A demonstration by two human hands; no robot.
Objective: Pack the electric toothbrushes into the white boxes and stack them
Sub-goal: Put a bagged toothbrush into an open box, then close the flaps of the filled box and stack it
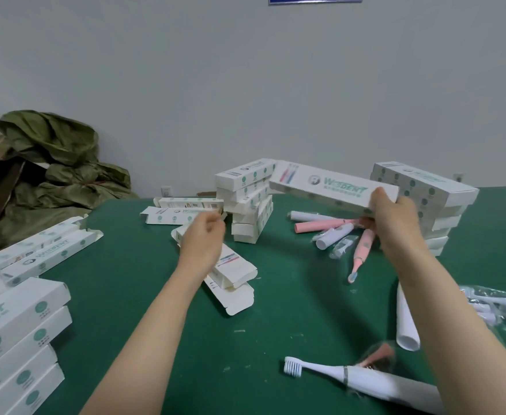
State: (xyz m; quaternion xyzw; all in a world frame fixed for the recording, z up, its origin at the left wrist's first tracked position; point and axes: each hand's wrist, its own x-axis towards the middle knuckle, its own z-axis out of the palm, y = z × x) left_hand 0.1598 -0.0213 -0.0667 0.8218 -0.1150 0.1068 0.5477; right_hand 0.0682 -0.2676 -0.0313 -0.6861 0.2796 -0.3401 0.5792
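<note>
The right hand (395, 217) gripped one end of a long white cardboard box (329, 187), raised above the green table (245, 324) beside a stack of white boxes (248, 202). The left hand (203, 238) hung loosely curled, empty.

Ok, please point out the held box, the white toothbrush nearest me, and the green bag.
held box (332, 182): head view, on its printed top face.
white toothbrush (380, 381): head view, on its handle.
green bag (51, 136): head view, on its crumpled upper part.
</note>
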